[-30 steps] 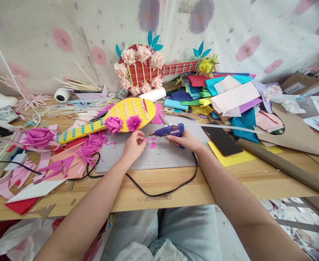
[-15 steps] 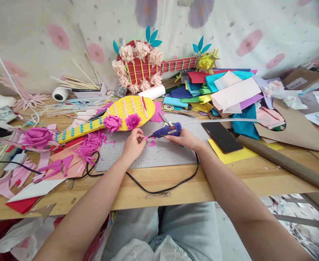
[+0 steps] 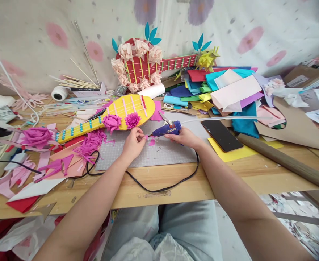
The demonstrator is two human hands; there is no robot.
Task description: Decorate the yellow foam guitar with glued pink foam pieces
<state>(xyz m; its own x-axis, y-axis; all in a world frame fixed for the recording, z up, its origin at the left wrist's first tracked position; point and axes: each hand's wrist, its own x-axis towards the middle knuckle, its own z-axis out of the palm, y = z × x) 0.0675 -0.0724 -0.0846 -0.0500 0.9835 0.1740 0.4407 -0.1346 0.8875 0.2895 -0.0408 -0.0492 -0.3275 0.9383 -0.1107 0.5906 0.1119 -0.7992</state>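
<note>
Glue gun, blue, sits in my right hand, fingers wrapped around the grip, nozzle aimed left at a small pink paper piece. My left hand pinches that piece between thumb and fingertips, over the grey cutting mat. Yellow paper guitar with magenta flowers lies just behind. Black phone on a yellow sheet to the right.
</note>
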